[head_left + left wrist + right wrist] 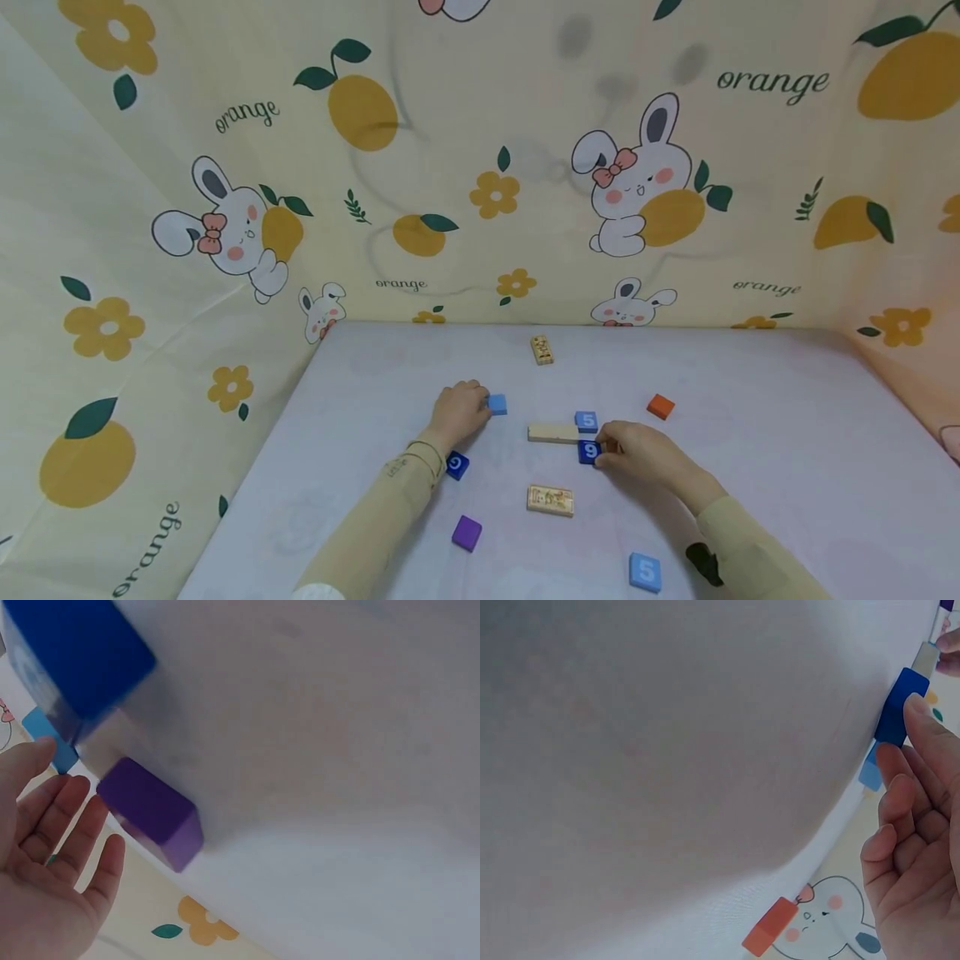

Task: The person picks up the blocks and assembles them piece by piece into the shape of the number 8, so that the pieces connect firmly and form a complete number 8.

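My left hand (459, 412) pinches a light blue block (497, 405) at its left side; in the left wrist view its thumb and forefinger meet the block (51, 741). My right hand (647, 454) holds the right edge of a dark blue block marked 9 (589, 452) between thumb and forefinger, also seen in the right wrist view as the dark blue block (901, 707). Just behind that block lies a light blue block marked 5 (587, 421). A plain wooden strip (552, 433) extends leftward from these two blocks.
Beside the left wrist lies another dark blue block (457, 465), with a purple block (467, 533) nearer. Patterned wooden tiles lie in front (551, 501) and at the back. An orange block (661, 407) is at right, and another light blue 5 block (645, 572) near the front.
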`<state>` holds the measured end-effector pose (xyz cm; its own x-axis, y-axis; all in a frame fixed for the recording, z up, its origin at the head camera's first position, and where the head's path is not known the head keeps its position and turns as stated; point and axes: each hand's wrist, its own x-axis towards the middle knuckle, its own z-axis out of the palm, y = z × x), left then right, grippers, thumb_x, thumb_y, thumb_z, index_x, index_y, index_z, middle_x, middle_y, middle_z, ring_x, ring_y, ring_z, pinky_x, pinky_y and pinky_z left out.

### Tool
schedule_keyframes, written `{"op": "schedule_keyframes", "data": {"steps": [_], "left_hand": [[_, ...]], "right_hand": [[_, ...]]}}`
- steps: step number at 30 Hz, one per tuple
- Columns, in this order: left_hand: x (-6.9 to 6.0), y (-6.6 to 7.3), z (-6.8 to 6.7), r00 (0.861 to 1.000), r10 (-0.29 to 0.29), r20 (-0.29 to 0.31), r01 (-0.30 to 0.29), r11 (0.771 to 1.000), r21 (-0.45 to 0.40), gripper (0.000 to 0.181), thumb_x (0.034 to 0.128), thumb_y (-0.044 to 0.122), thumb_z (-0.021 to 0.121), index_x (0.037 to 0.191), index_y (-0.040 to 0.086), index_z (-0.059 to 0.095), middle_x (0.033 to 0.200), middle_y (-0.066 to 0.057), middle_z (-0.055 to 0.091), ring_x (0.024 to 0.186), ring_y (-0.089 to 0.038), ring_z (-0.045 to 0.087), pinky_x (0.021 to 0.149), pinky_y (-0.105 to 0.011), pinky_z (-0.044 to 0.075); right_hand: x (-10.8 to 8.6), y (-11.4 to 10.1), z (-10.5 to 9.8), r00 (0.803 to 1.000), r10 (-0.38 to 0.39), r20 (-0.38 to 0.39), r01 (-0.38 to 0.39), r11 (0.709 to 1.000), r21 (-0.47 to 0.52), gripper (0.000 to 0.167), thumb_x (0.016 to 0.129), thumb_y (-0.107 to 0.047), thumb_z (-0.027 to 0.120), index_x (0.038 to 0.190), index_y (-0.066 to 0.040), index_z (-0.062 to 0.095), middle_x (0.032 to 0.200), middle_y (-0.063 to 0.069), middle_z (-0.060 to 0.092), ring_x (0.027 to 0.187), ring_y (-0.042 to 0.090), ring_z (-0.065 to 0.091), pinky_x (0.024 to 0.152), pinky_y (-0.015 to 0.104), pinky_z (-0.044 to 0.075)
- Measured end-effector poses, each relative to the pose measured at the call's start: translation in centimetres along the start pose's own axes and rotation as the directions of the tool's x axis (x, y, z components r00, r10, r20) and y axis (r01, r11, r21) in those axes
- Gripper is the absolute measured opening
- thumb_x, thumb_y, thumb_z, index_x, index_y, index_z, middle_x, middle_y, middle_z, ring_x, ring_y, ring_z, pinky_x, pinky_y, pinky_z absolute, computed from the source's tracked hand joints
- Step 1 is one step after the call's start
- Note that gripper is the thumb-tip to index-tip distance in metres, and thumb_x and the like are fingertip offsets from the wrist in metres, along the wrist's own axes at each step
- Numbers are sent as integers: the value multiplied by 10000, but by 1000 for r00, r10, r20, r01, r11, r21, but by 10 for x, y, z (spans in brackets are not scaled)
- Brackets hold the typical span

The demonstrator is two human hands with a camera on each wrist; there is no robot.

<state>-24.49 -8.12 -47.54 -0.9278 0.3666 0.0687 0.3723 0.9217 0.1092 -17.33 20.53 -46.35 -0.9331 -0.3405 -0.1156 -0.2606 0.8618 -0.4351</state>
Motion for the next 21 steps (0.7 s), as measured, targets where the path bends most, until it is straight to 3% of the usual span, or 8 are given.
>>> {"op": "schedule_keyframes", "data": {"steps": [9, 21], "left_hand": [[-1, 11, -2, 994, 112, 15, -111, 993, -42, 286, 846, 281, 660, 1082, 121, 675, 1024, -20, 688, 924, -177, 643, 790, -341, 516], [1, 17, 0, 984, 176, 12, -176, 984, -8, 277, 849, 294, 657, 1082, 145, 677, 1036, 1, 686, 938, -163, 642, 792, -324, 514]], "right_hand": [[1, -1, -1, 1000, 6, 12, -6, 1000, 12, 243, 789, -225, 722, 989, -101, 660, 762, -76, 585, 686, 75, 486, 630, 239, 437], [1, 1, 0, 1000, -13, 5, 13, 1000, 10, 241, 791, -225, 718, 990, -104, 656, 751, -85, 575, 674, 65, 479, 609, 216, 425]]}}
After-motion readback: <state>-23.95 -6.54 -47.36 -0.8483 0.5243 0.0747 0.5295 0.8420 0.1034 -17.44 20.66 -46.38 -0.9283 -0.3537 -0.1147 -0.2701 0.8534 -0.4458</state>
